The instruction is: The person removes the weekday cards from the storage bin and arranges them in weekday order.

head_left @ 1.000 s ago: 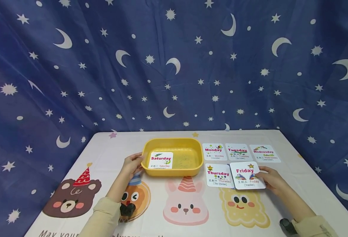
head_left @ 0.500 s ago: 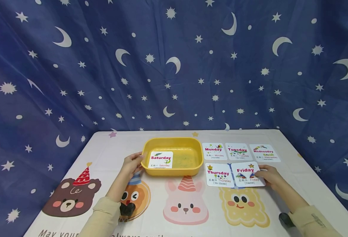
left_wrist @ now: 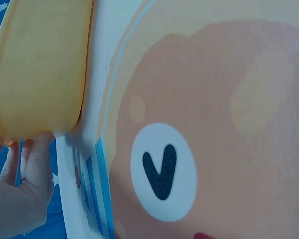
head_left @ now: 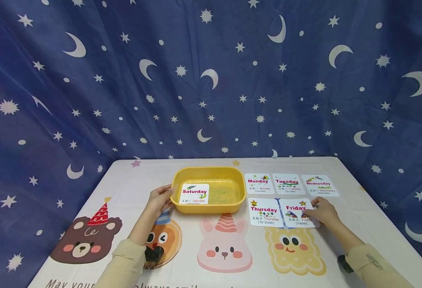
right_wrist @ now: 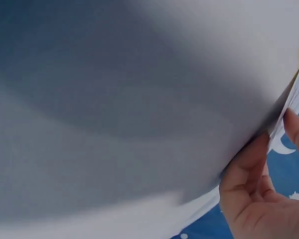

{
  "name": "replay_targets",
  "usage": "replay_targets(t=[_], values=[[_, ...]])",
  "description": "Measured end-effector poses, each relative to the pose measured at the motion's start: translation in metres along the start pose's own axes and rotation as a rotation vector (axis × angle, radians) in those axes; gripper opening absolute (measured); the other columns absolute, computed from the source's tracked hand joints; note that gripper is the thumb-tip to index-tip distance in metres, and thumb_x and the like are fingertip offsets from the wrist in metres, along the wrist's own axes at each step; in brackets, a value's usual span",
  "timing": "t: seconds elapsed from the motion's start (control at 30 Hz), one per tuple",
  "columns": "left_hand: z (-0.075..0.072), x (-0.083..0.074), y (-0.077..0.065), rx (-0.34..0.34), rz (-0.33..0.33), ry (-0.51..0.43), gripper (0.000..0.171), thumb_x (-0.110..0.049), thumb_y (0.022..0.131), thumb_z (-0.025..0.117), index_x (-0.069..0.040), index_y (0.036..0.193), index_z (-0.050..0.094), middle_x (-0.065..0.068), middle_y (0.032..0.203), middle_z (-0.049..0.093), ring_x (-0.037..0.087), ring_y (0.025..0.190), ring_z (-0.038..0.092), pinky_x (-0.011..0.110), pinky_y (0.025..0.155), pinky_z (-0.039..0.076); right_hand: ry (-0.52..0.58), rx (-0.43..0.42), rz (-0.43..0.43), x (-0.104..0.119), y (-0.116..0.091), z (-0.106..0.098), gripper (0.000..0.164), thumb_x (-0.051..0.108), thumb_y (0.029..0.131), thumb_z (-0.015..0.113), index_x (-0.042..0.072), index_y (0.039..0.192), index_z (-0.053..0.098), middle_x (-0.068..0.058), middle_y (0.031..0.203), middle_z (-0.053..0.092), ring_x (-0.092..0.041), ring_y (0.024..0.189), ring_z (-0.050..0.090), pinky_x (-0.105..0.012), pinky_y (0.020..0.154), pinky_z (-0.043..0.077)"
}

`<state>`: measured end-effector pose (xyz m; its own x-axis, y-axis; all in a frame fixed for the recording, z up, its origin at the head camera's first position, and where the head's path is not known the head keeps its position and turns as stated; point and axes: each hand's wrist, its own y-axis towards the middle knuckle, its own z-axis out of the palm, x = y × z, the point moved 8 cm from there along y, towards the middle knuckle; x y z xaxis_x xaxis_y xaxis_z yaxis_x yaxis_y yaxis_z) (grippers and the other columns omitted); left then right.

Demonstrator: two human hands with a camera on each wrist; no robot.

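While gripping the left end of a yellow tray (head_left: 207, 209) with the left hand (head_left: 160, 200), thumb and fingers bent around the rim, pinching the Friday card (head_left: 294, 220) by its right edge between thumb and fingers of the right hand (head_left: 324, 212). Placing the Friday card to the right of the tray, nearer row, just beyond the Thursday card (head_left: 263, 214) and apart from it by a narrow gap. Reading on the Friday card: red "Friday", then "星期五 Friday" and bracketed phonetics, partly covered by the fingers. Reading on the Thursday card: "Thursday", "星期四 Thursday", phonetics.

Showing to the right of the tray, farther row, going outward: Monday card (head_left: 258, 185), Tuesday card (head_left: 288, 185), Wednesday card (head_left: 319, 187), all bearing the day in red, a Chinese-and-English line and phonetics. Holding inside the tray, toward its left end: Saturday card (head_left: 194, 195), headed "Saturday", losing its bottom line partly behind the near wall.

Showing beneath the tray a white tablecloth (head_left: 142, 180), bearing on the tray's near side a brown bear (head_left: 82, 242), pink rabbit (head_left: 224, 261) and yellow biscuit face (head_left: 293, 262). Reading to the tray's near left: "May your", then "always", and further letters cut off below. Showing behind the tray a blue curtain (head_left: 182, 128) patterned with moons and stars.
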<state>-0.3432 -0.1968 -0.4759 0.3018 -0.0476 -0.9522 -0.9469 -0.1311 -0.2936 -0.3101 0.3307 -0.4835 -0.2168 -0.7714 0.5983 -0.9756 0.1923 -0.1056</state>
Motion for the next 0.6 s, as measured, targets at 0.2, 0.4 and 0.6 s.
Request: replay_targets(t=[0.2,0.4,0.6], values=[[0.0,0.0,0.0,-0.004,0.0,-0.002,0.043,-0.012,0.096,0.05,0.001,0.137,0.044,0.022,0.122,0.05,0.011,0.079,0.062,0.019,0.066,0.057,-0.157,0.007,-0.03,0.007,-0.001,-0.004,0.039,0.021,0.079,0.072,-0.004,0.085,0.042,-0.017,0.076,0.048,-0.027,0.071,0.046,-0.027,0.057,0.034],[0.0,0.0,-0.001,-0.003,-0.003,0.005,0.044,-0.013,0.097,0.05,0.001,0.138,0.043,0.022,0.124,0.05,0.011,0.081,0.063,0.02,0.067,0.057,-0.118,0.062,-0.031,0.002,0.003,-0.004,0.042,0.022,0.077,0.073,-0.006,0.091,0.044,-0.021,0.084,0.051,-0.029,0.077,0.048,-0.028,0.062,0.036],[0.0,-0.001,-0.001,0.0,-0.003,-0.005,0.044,-0.012,0.097,0.05,0.001,0.138,0.043,0.021,0.122,0.05,0.01,0.079,0.063,0.021,0.069,0.058,0.01,0.126,0.014,-0.006,0.009,-0.001,0.048,0.016,0.076,0.073,-0.012,0.1,0.043,-0.028,0.097,0.05,-0.034,0.086,0.048,-0.033,0.071,0.043]])
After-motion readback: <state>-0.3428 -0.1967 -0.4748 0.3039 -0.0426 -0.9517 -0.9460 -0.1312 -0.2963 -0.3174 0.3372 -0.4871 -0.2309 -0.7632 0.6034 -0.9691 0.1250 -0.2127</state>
